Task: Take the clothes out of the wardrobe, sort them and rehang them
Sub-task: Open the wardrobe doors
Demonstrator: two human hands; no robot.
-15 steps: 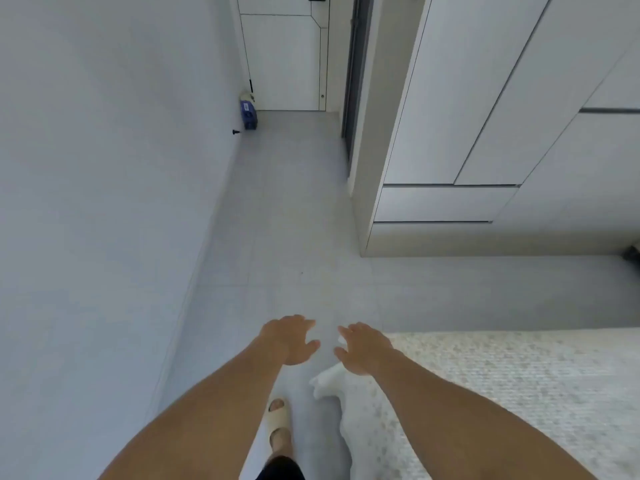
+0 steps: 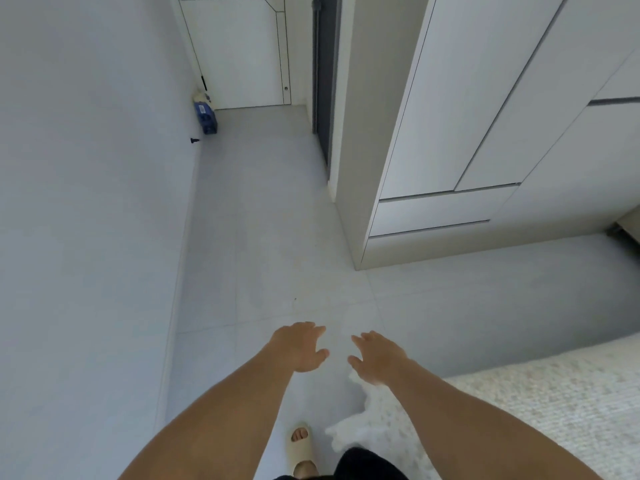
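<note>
hands (image 2: 337,353) farther apart, wardrobe (image 2: 485,116) nearer

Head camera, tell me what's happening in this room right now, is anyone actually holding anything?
No. A person stands on the grey floor with both arms stretched forward. The left hand and the right hand are open with fingers spread, and hold nothing. The white wardrobe ahead on the right has its doors closed, and no clothes show. A cream textured bedcover lies at the lower right, and one foot wears a beige slipper.

Tall white wardrobe (image 2: 485,109), doors closed.
</note>
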